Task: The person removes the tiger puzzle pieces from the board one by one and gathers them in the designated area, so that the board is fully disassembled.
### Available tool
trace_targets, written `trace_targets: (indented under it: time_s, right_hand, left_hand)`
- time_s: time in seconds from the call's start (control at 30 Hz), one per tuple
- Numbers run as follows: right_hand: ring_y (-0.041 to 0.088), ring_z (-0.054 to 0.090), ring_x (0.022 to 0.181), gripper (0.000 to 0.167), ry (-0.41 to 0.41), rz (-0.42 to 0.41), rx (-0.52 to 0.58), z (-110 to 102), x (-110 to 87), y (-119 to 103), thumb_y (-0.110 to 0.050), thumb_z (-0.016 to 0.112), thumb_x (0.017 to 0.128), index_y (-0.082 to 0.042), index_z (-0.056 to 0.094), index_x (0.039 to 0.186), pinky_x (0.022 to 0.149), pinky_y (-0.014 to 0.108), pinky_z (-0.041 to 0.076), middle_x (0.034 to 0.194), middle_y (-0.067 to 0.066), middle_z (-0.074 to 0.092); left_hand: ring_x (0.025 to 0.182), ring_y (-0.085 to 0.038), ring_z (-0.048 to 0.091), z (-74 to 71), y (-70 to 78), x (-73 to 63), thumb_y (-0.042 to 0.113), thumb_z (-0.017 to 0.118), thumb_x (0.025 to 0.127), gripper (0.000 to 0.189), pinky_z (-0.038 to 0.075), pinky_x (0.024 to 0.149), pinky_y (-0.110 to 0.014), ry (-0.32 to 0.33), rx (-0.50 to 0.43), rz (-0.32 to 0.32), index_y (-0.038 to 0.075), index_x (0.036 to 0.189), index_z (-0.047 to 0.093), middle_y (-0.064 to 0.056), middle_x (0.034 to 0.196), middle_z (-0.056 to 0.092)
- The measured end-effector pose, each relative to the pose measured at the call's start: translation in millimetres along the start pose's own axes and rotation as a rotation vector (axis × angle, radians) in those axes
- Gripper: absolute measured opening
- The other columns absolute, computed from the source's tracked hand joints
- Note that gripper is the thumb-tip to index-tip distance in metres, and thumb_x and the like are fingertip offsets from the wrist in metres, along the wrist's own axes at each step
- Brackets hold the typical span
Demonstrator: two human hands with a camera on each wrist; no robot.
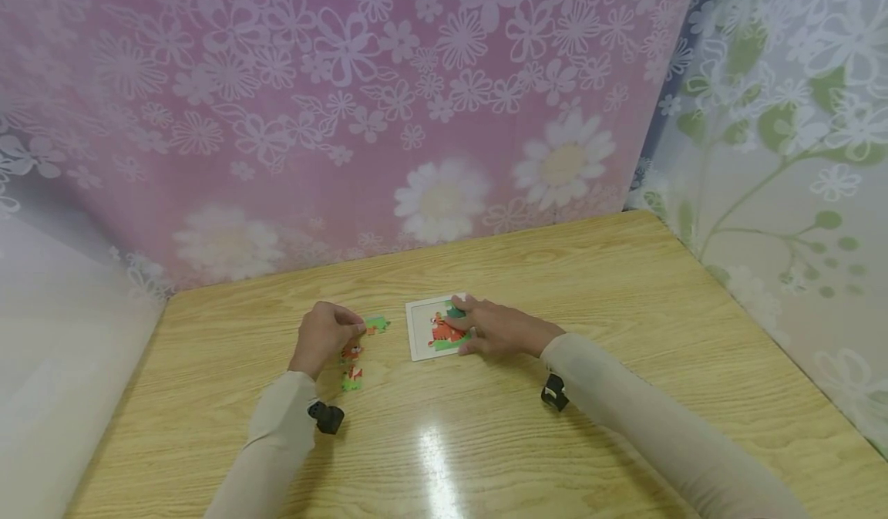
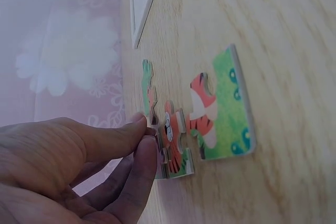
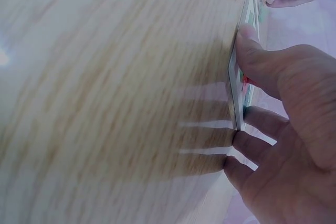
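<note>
My left hand (image 1: 324,338) pinches between thumb and forefinger at the end of a green and orange jigsaw piece (image 2: 148,90); the fingertips hide part of it. Just nearer lie a tiger-face piece (image 2: 170,132) and a green-edged piece with orange stripes (image 2: 226,114). To the right is a white-framed puzzle board (image 1: 418,342), partly filled with an orange tiger picture (image 1: 444,335). Spread over the board's right side, my right hand (image 1: 501,328) rests with its thumb on the near part of the frame. Its fingers cover part of the picture.
The board and loose pieces lie on a wood-grain table (image 1: 486,442). A pink flowered cloth (image 1: 333,118) hangs behind the table, and a pale leafy one (image 1: 784,195) hangs on the right. Each wrist carries a small black camera (image 1: 327,417).
</note>
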State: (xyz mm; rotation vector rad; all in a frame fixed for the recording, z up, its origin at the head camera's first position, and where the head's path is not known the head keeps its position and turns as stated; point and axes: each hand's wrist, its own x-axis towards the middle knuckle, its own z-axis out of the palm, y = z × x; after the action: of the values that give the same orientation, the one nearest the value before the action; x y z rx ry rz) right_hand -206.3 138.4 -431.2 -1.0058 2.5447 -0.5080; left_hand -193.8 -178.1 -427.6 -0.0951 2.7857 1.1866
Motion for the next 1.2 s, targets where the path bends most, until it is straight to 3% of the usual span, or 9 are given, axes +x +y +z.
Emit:
trace_targets:
  time_s: [0.23,0.4,0.63,0.97,1.2]
  right_hand:
    - [0.043,0.014,0.151,0.065,0.001,-0.007,0.007,1,1.0,2,-0.033,0.065,0.1,-0.006,0.041,0.154,0.12,0.057,0.019,0.164,0.021,0.019]
    - [0.041,0.014,0.151,0.065,-0.001,0.003,0.002,0,-1.1,1,-0.033,0.066,0.1,-0.008,0.04,0.154,0.119,0.056,0.021,0.165,0.02,0.018]
    - [0.04,0.013,0.152,0.065,0.002,0.003,0.019,-1,-0.8,2,-0.033,0.067,0.099,-0.01,0.04,0.154,0.119,0.057,0.021,0.165,0.019,0.018]
    - [0.037,0.018,0.152,0.066,0.013,-0.012,0.022,-1,2.5,3,-0.035,0.069,0.097,-0.011,0.045,0.154,0.116,0.054,0.03,0.164,0.017,0.022]
    - [0.038,0.02,0.151,0.065,0.027,-0.033,0.046,-1,2.0,3,-0.033,0.07,0.097,-0.008,0.047,0.152,0.117,0.055,0.029,0.164,0.018,0.024]
  left_hand:
    - [0.076,-0.021,0.069,0.1,1.3,-0.4,0.013,0.076,0.093,0.012,0.057,0.071,-0.042,0.006,0.015,0.012,0.002,0.098,0.079,-0.008,0.088,0.076]
    - [0.082,-0.023,0.069,5.5,12.0,-2.3,0.013,0.077,0.092,0.014,0.057,0.074,-0.043,-0.008,0.01,0.041,0.002,0.1,0.079,-0.011,0.095,0.075]
    - [0.085,-0.023,0.069,26.0,33.8,-1.0,0.01,0.077,0.09,0.012,0.057,0.078,-0.044,-0.04,0.037,0.106,0.002,0.099,0.079,-0.009,0.093,0.076]
    - [0.085,-0.02,0.069,55.3,59.3,1.6,0.01,0.081,0.087,0.012,0.057,0.08,-0.04,-0.114,0.066,0.178,0.003,0.097,0.079,-0.006,0.09,0.074]
    - [0.088,-0.02,0.067,64.3,66.8,3.2,0.007,0.081,0.086,0.017,0.056,0.081,-0.038,-0.178,0.014,0.176,0.002,0.102,0.077,-0.007,0.095,0.073]
